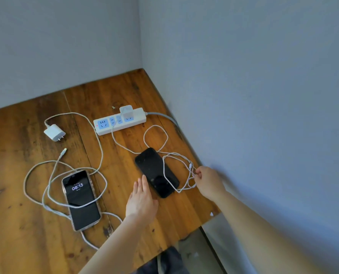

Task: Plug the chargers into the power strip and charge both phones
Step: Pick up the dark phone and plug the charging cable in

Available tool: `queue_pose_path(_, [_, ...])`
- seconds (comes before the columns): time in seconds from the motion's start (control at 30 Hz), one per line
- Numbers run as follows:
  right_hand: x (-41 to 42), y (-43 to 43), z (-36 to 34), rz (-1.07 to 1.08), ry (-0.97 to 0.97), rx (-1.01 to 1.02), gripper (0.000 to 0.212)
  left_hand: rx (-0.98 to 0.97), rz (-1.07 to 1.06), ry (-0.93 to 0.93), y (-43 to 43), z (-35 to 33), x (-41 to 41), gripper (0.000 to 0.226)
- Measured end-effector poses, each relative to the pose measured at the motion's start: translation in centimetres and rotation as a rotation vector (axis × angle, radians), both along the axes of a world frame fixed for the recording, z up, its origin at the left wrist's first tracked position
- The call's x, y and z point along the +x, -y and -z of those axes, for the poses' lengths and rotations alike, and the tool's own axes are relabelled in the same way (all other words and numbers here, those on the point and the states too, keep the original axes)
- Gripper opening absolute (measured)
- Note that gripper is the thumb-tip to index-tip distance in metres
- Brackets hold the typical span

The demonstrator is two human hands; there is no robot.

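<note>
A white power strip [105, 129] lies near the back of the wooden table, with one white charger [126, 111] plugged into it. That charger's cable [165, 171] loops over a dark phone [156, 172], and my right hand [209, 179] pinches the cable near its plug end, right of the phone. My left hand [142, 200] hovers flat, fingers apart, at the dark phone's near left edge. A second white charger [54, 132] lies unplugged at the left. Its long cable [52, 186] coils around a lit phone [80, 199] showing 08:13, and its plug tip [64, 150] lies free.
The wooden table [16, 244] stands in a corner between two grey walls. Its right edge runs just beyond my right hand, and the strip's grey lead [164, 116] trails off to the right along the wall. A dark object [168, 262] shows below the table's front edge.
</note>
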State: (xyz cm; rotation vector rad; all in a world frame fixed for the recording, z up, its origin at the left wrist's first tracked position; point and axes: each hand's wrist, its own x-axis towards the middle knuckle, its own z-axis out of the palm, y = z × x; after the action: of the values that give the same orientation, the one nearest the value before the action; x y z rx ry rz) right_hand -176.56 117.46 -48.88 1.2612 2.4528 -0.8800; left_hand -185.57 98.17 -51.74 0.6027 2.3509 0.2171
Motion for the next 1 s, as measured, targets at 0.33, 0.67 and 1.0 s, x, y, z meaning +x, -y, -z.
queue_pose_path(0.33, [-1.1, 0.3, 2.3, -0.031, 0.005, -0.045, 0.015, -0.083, 0.055, -0.147, 0.0, 1.2, -0.4, 0.074])
queue_pose_path(0.67, [1.2, -0.8, 2.2, -0.197, 0.003, 0.206, 0.029, 0.105, -0.694, -0.041, -6.9, 0.2, 0.2, 0.102])
queue_pose_path(1.0, [2.3, -0.7, 1.8, -0.232, -0.072, 0.107, 0.039, 0.204, -1.037, 0.145, -8.6, 0.7, -1.2, 0.07])
